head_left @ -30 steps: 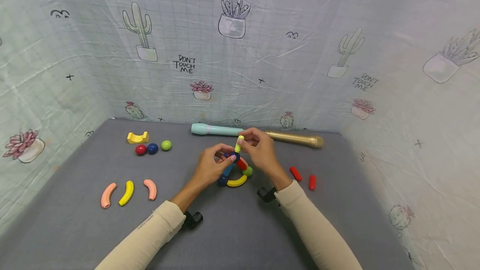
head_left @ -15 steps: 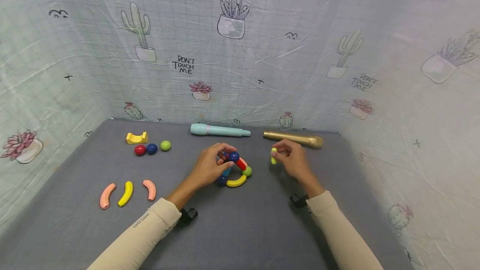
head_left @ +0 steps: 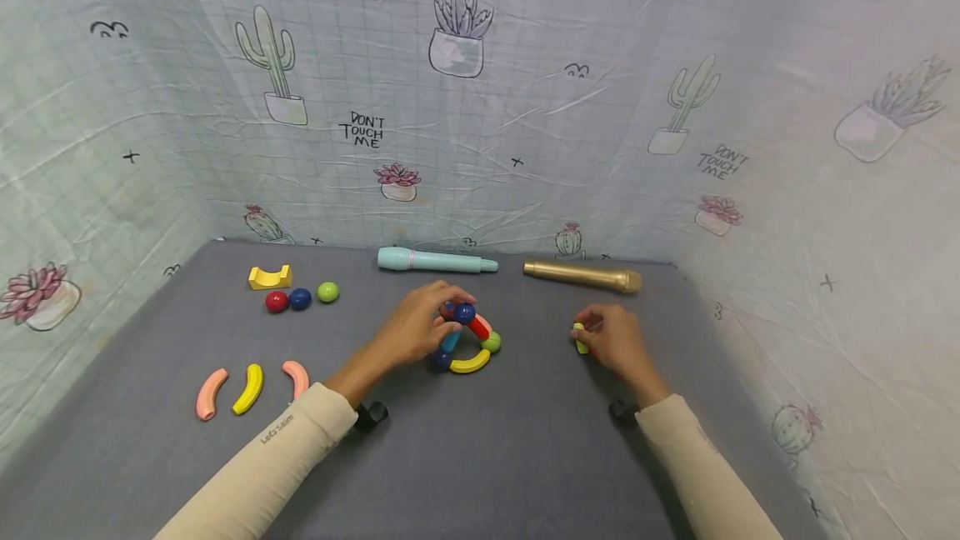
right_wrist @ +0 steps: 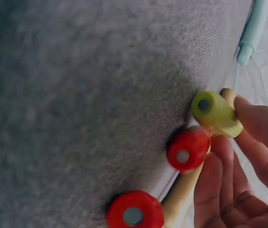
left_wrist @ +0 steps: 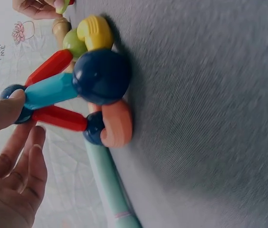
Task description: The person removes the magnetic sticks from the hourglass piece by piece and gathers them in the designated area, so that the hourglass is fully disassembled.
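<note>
A magnetic stick-and-ball pyramid stands on the grey cloth. Its base joins a yellow curved stick (head_left: pixel 470 362), a green ball (head_left: pixel 491 342), dark blue balls and pink curved sticks (left_wrist: pixel 117 124). Red sticks and a light blue stick (left_wrist: pixel 52 90) lean up to a blue ball (head_left: pixel 464 313) at the peak. My left hand (head_left: pixel 411 325) pinches that top ball between thumb and fingers. Off to the right, my right hand (head_left: pixel 619 343) pinches a short yellow-green stick (right_wrist: pixel 215 114) low over the cloth. Close beside it lie two red sticks (right_wrist: pixel 189 149), mostly hidden by the hand in the head view.
Turquoise (head_left: pixel 437 261) and gold (head_left: pixel 582 276) microphone-shaped tubes lie along the back. At back left sit a yellow notched block (head_left: pixel 270 277) and red, blue and green balls (head_left: pixel 327 292). Pink and yellow curved sticks (head_left: pixel 248 389) lie front left. Printed fabric walls surround the table.
My right hand has carried the yellow-green stick away from the pyramid's top, rightward and down to the red sticks. The left hand has stayed at the top ball.
</note>
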The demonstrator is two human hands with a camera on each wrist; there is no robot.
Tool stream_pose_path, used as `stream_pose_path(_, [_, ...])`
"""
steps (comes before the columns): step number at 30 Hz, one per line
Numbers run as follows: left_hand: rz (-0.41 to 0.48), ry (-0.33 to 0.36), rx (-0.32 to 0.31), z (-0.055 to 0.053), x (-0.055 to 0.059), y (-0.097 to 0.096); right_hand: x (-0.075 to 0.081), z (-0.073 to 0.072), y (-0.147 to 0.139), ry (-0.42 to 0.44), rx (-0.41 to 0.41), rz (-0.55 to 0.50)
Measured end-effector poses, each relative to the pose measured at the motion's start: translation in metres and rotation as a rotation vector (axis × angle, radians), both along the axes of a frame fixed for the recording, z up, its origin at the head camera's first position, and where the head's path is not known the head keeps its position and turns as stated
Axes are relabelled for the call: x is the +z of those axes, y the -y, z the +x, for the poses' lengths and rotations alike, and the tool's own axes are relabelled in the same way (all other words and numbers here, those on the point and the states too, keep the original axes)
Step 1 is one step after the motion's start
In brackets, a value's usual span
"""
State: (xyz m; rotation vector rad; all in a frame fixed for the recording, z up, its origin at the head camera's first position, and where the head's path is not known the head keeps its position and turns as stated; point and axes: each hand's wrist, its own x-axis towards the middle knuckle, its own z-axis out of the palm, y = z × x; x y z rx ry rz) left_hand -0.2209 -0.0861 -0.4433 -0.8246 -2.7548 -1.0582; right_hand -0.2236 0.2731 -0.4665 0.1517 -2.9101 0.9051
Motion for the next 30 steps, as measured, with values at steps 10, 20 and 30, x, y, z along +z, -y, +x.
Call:
stream_pose_path(10, [-0.152, -0.034, -0.045, -0.002, 0.009, 0.001, 0.008, 0.002, 0.047, -0.113, 0.163, -0.136])
stream_pose_path(20, [-0.191, -0.114, -0.042, 0.002, 0.009, -0.004, -0.003, -0.004, 0.119, 0.117, 0.543, -0.447])
stream_pose_path(30, [-0.19, -0.193, -0.045, 0.002, 0.003, -0.006, -0.012, -0.01, 0.137, 0.244, 0.55, -0.614])
